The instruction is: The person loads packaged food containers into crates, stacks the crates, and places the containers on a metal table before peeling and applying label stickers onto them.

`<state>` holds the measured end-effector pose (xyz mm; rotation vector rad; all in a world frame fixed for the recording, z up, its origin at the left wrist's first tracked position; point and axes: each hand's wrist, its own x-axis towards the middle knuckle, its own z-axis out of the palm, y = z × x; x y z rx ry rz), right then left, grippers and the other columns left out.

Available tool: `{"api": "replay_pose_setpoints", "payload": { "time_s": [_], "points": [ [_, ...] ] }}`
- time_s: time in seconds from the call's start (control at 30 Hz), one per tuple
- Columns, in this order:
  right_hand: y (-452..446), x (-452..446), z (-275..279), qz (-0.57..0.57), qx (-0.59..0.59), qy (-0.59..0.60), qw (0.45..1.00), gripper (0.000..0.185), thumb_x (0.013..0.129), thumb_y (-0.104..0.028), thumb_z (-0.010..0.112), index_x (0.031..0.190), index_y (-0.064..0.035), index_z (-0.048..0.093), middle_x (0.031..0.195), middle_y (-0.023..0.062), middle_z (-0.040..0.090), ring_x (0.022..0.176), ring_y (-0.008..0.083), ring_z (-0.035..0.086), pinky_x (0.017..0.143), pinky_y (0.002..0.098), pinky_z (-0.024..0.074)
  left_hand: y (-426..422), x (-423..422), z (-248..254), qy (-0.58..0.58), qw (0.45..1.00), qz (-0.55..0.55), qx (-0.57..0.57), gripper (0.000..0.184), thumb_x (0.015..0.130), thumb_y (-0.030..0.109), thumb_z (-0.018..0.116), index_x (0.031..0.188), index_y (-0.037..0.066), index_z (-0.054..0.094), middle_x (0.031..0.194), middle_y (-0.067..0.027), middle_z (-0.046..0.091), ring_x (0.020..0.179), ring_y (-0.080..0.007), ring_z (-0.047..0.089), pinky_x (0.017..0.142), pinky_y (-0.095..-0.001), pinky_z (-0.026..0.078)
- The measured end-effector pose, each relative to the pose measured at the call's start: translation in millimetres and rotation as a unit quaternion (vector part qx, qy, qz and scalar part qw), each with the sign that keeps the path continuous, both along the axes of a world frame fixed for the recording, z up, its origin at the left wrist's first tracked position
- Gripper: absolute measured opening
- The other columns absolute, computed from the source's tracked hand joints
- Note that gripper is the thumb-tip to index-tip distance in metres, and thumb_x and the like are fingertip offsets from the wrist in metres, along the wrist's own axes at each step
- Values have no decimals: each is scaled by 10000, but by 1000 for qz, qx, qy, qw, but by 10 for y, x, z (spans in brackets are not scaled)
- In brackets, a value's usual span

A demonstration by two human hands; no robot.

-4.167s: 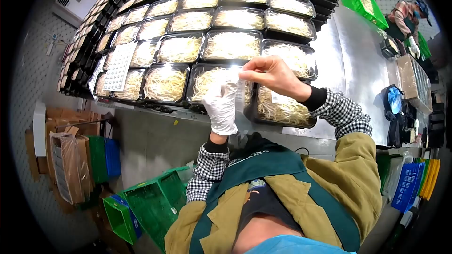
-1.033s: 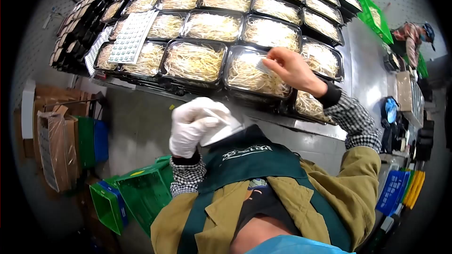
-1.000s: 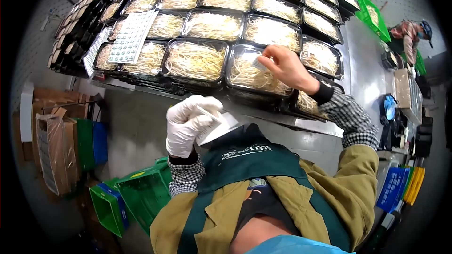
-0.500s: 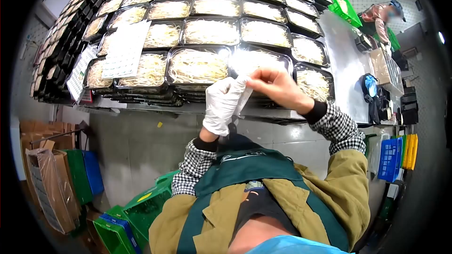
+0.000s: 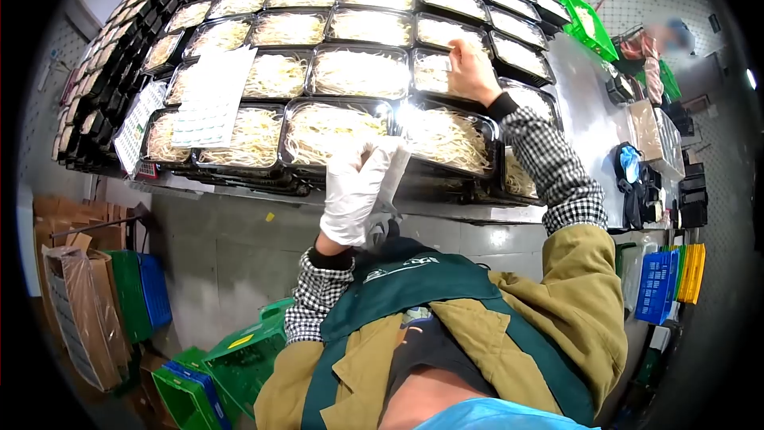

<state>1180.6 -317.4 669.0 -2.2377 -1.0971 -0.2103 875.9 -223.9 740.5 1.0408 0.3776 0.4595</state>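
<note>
Grey floor (image 5: 215, 263) ran under the steel table (image 5: 587, 95), where we saw rows of clear-topped black trays (image 5: 446, 170) packed with pale, yellowish sprouts (image 5: 334, 129). We counted five along the table's near edge. Our gloved left hand (image 5: 352, 195), closed on one narrow white sheet (image 5: 393, 171), was at that edge; our bare right hand (image 5: 473, 72) lay farther over the table, fingers bent at a second-row tray (image 5: 434, 95), and we could not tell whether they gripped anything. Two printed sheets (image 5: 211, 111) rested against trays at the table's left, and one green crate (image 5: 607, 48) of sprouts stood at its right edge.
</note>
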Motion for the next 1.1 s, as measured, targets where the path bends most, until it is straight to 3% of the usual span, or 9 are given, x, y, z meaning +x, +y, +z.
{"api": "replay_pose_setpoints", "payload": {
  "time_s": [0.07,0.1,0.13,0.23,0.4,0.7,0.8,0.93,1.1],
  "points": [
    [-9,-442,336,37,19,186,982,240,903,-225,557,1023,-19,594,818,59,620,709,145,558,648,285,468,94,169,-493,18,980,48,190,183,891,176,612,891,-7,623,727,-21,624,600,-62,553,535,-187,437],
    [-51,-946,869,68,11,503,862,264,918,-290,554,1008,-50,623,822,1,597,675,68,482,627,230,431,55,216,-449,19,982,54,182,221,897,212,609,841,-1,619,693,2,603,595,-45,526,522,-181,413],
    [-161,-1102,928,223,-23,527,820,290,920,-326,553,1017,-62,627,818,-28,581,661,34,448,631,203,405,23,261,-411,33,982,58,178,232,885,208,626,777,8,585,657,16,557,584,-42,471,510,-194,376],
    [-269,-1226,904,235,10,501,833,185,900,-208,589,959,-39,637,826,-8,612,766,51,536,732,216,446,26,385,-298,78,977,12,196,257,864,197,656,701,20,567,617,45,493,580,-27,379,475,-208,297],
    [65,423,578,39,-6,118,992,274,896,-261,558,943,-1,634,810,141,664,683,207,629,627,313,484,175,104,7,57,988,-84,114,171,855,92,636,986,-18,629,900,-62,659,770,-84,602,696,-198,499],
    [433,1134,-137,-29,-62,-90,994,311,860,-322,574,947,-24,563,932,199,607,877,352,593,741,397,478,165,203,58,19,996,5,84,95,882,56,588,950,-7,613,896,-51,637,776,-84,587,678,-208,488],
    [349,806,131,2,-71,-96,993,293,891,-294,554,996,-21,570,956,155,625,860,292,611,730,347,481,-24,512,-57,31,995,81,58,151,900,130,593,939,-14,615,780,-19,631,685,-62,564,637,-195,470],
    [47,-513,1018,300,-72,539,784,242,908,-287,576,980,-61,629,848,0,627,743,50,535,658,219,434,-56,745,-346,52,978,125,158,224,906,180,599,786,-9,600,674,36,535,626,-33,435,543,-194,360],
    [35,-245,795,297,-5,400,867,193,902,-182,587,957,-12,658,823,29,659,781,75,587,736,224,474,-26,764,-142,73,989,-4,125,136,875,133,633,860,0,610,739,26,579,647,-31,481,565,-180,390]
  ]
}}
